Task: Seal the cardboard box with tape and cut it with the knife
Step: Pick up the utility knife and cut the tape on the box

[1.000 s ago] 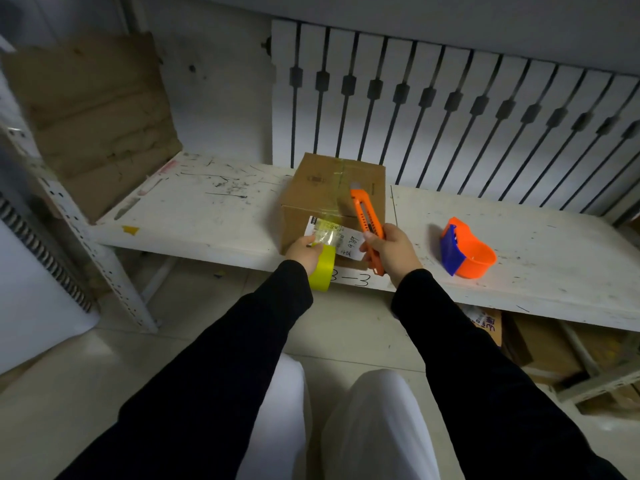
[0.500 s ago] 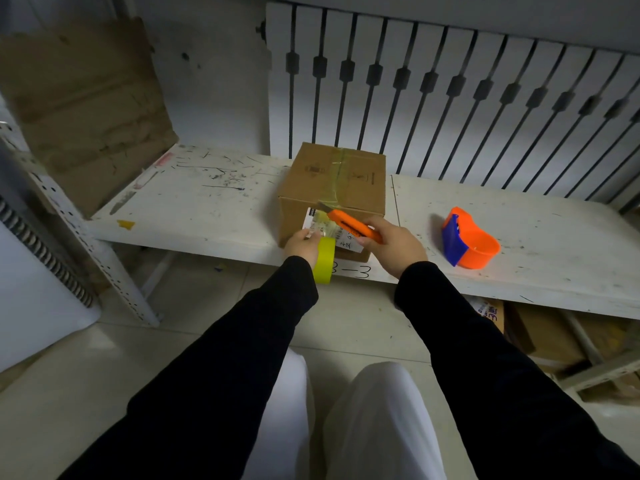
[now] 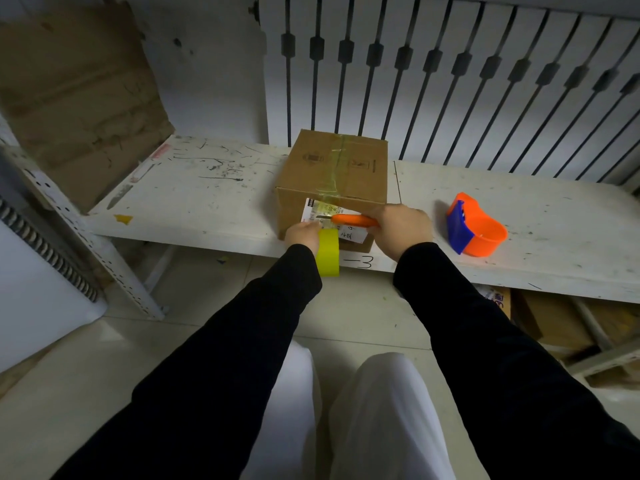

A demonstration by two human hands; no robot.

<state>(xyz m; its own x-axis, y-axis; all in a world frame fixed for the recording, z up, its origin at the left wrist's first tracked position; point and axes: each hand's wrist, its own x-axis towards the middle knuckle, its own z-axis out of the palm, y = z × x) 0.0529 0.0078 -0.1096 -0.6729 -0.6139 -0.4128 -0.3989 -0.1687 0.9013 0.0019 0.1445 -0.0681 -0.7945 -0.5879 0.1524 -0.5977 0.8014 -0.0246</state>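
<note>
The shelf [image 3: 207, 199] edge bears a handwritten "—3" just below the box [image 3: 334, 178], which sits at the shelf's front. The box's white label [image 3: 313, 211] is too blurred to read and partly hidden by both hands. The left hand [image 3: 303, 233] grips the yellow tape roll [image 3: 328, 252] against the box front. The right hand [image 3: 401, 226], knuckles up, is clenched around the orange knife [image 3: 353, 220], held level across the tape strip.
</note>
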